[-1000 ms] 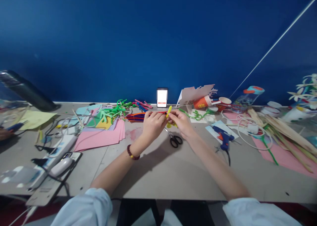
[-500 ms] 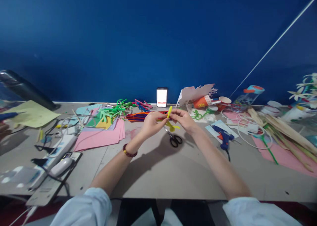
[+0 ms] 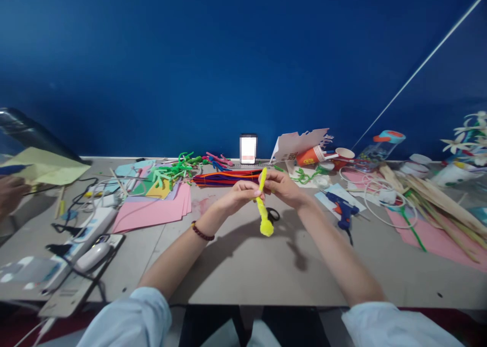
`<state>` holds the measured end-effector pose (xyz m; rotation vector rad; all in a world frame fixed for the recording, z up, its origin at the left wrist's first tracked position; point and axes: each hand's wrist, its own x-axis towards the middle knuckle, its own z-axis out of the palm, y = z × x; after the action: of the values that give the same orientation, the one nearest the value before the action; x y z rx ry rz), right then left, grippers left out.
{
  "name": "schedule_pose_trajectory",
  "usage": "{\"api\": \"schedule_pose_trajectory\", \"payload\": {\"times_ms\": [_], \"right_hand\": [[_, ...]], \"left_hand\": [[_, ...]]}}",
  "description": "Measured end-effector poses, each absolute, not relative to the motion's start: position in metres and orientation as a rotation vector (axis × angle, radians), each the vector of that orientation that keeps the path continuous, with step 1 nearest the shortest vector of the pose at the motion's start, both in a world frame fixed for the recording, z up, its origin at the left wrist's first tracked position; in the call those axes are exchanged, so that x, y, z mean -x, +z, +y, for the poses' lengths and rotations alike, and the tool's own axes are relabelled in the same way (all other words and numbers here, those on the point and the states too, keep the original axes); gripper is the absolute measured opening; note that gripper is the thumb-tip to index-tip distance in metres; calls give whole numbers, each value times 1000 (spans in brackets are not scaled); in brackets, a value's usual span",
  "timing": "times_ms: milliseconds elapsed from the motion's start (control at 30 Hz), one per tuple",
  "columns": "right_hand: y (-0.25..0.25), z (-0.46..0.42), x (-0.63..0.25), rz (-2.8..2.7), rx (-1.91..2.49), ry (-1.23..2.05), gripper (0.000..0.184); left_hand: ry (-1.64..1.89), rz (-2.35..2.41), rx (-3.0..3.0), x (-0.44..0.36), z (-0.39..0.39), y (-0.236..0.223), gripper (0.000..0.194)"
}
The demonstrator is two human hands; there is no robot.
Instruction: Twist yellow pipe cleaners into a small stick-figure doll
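Above the grey table (image 3: pixel 236 281), a yellow chenille-stem piece (image 3: pixel 264 214) is pinched between the left hand (image 3: pixel 242 195) and the right hand (image 3: pixel 284 186).

For good control, steady the piece with one hand and work it with the other in small movements; press lightly, as the fuzzy pile will probably flatten, and keep its ball-shaped end clear of the black-handled scissors (image 3: pixel 274 214) partly hidden behind it. The left hand's thumb and forefinger are closed together on the piece near mid-length. The right hand's thumb and fingers appear clamped on it alongside, with little gap, though blur obscures their exact contact.
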<state>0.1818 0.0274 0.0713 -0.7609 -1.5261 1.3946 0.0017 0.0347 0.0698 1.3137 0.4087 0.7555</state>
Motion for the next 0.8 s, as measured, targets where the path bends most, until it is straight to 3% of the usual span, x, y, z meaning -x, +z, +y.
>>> {"api": "schedule_pose_trajectory", "payload": {"times_ms": [367, 633, 800], "right_hand": [[86, 22, -173, -1407, 917, 1084, 25], [75, 24, -160, -1283, 997, 975, 26], [71, 24, -155, -1249, 1019, 950, 28]], "left_hand": [[1077, 667, -1438, -7, 38, 72, 29], [1498, 1172, -2280, -4, 34, 70, 10], [1464, 1132, -2390, -4, 33, 67, 12]]}}
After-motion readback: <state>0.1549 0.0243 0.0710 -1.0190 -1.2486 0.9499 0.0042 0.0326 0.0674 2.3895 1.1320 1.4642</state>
